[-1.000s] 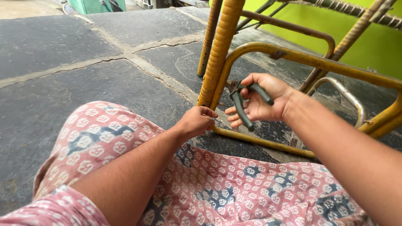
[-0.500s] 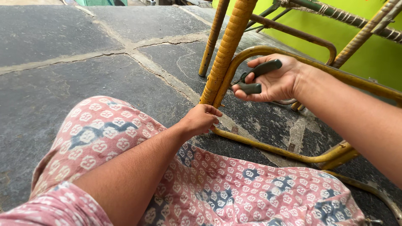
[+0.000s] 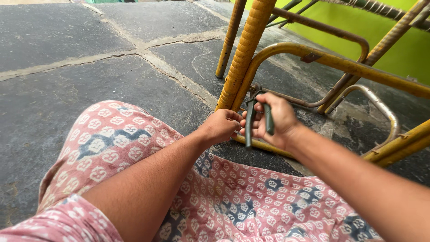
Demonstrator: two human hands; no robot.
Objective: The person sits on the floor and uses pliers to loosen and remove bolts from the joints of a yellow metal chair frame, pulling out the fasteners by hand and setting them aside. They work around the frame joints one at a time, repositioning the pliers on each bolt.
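Note:
My right hand (image 3: 277,120) grips a pair of pliers (image 3: 256,117) with dark green handles, the handles pointing down toward me and the jaws up near the foot of a yellow metal frame leg (image 3: 245,53). My left hand (image 3: 221,126) is curled in a loose fist just left of the pliers, its fingertips next to the right hand's fingers; I cannot tell whether it pinches anything. Both hands hover by the lower yellow bar (image 3: 264,146) of the frame.
The yellow tubular frame (image 3: 340,65), rusty in places, stands on a dark stone-slab floor (image 3: 67,80) with pale joints. A chrome curved tube (image 3: 380,107) lies inside the frame. My lap is covered by pink patterned cloth (image 3: 242,197). A green wall (image 3: 403,40) stands behind.
My right hand has come down and toward me with the pliers, turning their handles downward, and now meets my left hand, which has edged slightly right.

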